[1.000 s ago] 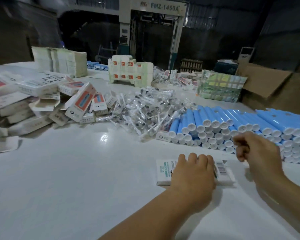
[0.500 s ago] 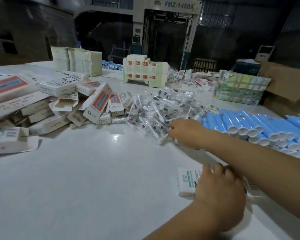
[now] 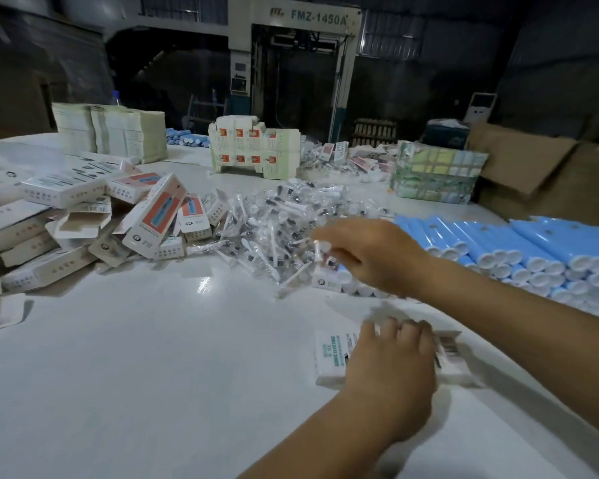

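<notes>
A small white carton [image 3: 330, 357] with green print and a barcode lies on the white table [image 3: 135, 357] at the lower right. My left hand [image 3: 393, 375] rests on top of it, its fingers curled over the far edge. My right hand [image 3: 370, 254] reaches across above it to the near edge of a heap of clear-wrapped packets [image 3: 284, 219]. It pinches one clear packet [image 3: 320, 251], lifted just off the heap and blurred. Blue tubes with white caps [image 3: 519, 247] are stacked lying down to the right, behind my right forearm.
Printed white cartons [image 3: 83, 216], some open, are piled at the left. Stacks of flat carton blanks [image 3: 111, 133] and a block of folded cartons [image 3: 253, 146] stand at the back. A strapped green bundle [image 3: 436, 174] and a cardboard box [image 3: 540, 174] sit far right.
My right hand went from the blue tubes over to the packet heap and now lifts one clear packet. My left hand stayed on the white carton. The camera moved.
</notes>
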Demonstrator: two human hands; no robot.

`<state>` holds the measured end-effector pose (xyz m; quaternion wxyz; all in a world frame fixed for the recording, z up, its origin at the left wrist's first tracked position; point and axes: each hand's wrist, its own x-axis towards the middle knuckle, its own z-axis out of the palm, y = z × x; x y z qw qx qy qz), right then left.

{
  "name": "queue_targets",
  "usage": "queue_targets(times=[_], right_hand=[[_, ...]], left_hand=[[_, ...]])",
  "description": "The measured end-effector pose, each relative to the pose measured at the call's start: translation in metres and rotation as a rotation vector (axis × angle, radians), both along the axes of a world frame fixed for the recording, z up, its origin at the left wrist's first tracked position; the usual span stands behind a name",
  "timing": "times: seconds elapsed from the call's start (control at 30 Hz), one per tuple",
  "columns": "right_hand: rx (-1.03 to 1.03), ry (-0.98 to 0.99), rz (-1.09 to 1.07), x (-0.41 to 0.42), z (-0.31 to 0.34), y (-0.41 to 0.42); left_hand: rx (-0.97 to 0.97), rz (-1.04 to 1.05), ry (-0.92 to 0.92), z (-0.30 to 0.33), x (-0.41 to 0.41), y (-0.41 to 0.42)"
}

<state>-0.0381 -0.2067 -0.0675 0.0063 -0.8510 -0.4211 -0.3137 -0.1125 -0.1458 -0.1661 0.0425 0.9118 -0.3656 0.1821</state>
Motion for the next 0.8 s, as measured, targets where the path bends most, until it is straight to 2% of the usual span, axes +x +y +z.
queue_targets(times=[0.07, 0.27, 0.33, 0.4, 0.47, 0.53, 0.7, 0.8], right_hand=[[0.383, -0.035, 0.029, -0.026, 0.006, -0.026], [1.633, 0.224, -0.099, -0.091, -0.022, -0.114], [1.963, 0.343, -0.156, -0.103, -0.044, -0.136], [2.188, 0.454, -0.184, -0.107, -0.061, -0.148], [2.215, 0.500, -0.233, -0.105, -0.068, -0.149], [2.140, 0.505, -0.300, -0.103, -0.072, -0.140], [1.849, 0.507, -0.571, -0.099, -0.082, -0.118], [1.736, 0.528, -0.589, -0.100, -0.085, -0.101]], left_hand=[[0.011, -0.008, 0.003, 0.001, -0.001, 0.001], [-0.013, -0.002, -0.009, 0.001, 0.000, 0.004], [-0.050, 0.020, -0.018, -0.001, 0.001, 0.002], [-0.065, 0.052, -0.025, -0.002, 0.003, 0.001], [-0.073, 0.097, -0.030, 0.000, 0.003, 0.001], [-0.061, 0.140, -0.024, 0.005, 0.002, 0.001], [-0.116, 0.105, -0.136, 0.008, -0.002, -0.001], [-0.148, 0.077, -0.174, 0.008, -0.005, -0.005]])
